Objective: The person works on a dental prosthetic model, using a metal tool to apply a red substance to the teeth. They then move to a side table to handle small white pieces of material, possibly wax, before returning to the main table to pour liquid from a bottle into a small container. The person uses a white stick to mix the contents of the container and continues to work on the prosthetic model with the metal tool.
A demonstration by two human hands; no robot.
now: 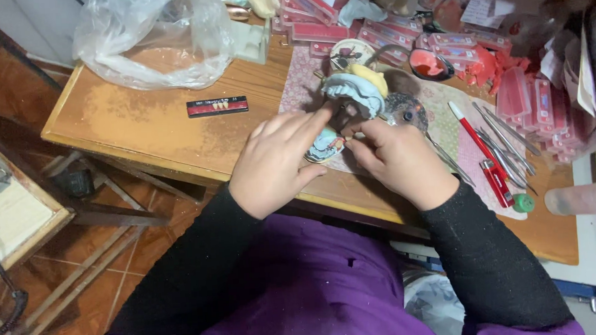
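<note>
At the far left a crumpled clear plastic bag (150, 38) lies on the back corner of the wooden table (128, 121), and a little nearer the front edge is a narrow black strip with a row of small teeth on it (217, 106). Next comes the left hand (274, 163) in a black sleeve — its fingers are curved around the light blue lower plaster cast (322, 146), with the forefinger stretched out toward the upper part. Above it stands the blue and yellow dental model on a hinged metal frame (355, 91), on a patterned cloth (443, 124). The right hand (397, 162) is just beside the left one, thumb and forefinger pinched together on something very small at the cast; I cannot tell what it is. Further right lie a red-handled knife (482, 156), several thin metal instruments (505, 145), a small green cap (523, 203) — and behind them many flat pink boxes (536, 103). At the right edge a pale bottle (581, 199) lies on its side.
</note>
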